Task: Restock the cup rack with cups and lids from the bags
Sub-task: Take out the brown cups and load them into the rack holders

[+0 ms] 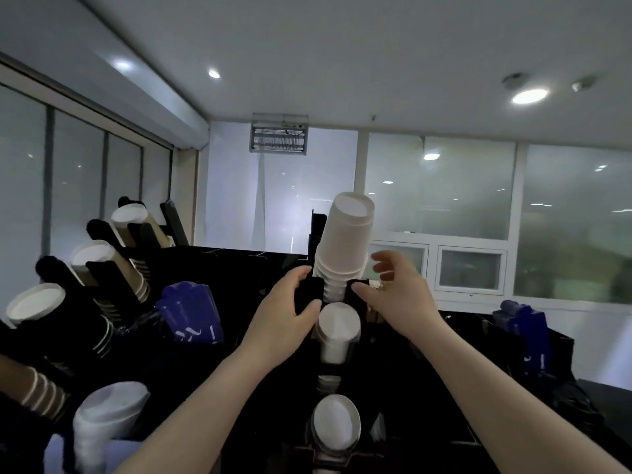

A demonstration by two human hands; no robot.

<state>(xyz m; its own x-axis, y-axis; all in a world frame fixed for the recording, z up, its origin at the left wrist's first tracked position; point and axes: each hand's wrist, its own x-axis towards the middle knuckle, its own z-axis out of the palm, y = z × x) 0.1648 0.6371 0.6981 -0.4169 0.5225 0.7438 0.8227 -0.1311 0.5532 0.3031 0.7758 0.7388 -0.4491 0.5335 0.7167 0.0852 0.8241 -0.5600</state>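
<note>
Two hands (337, 295) beside white cup stack (345, 241)

No text, brand, number or sign can be read. The blue packets (191, 313) beside the cup rack (239, 265) carry white marks, but these are too blurred to make out as letters.

A tall stack of white cups (345, 241) stands upside down and slightly tilted in the top slot of a black cup rack (307, 295). The left hand (287, 309) grips the black rack piece just left of the stack, while the right hand (393, 289) hovers at its right with fingers spread. More white cups (337, 331) fill the slots below. Brown cups (113, 268) sit in holders at left, near blue packets (189, 311).
</note>
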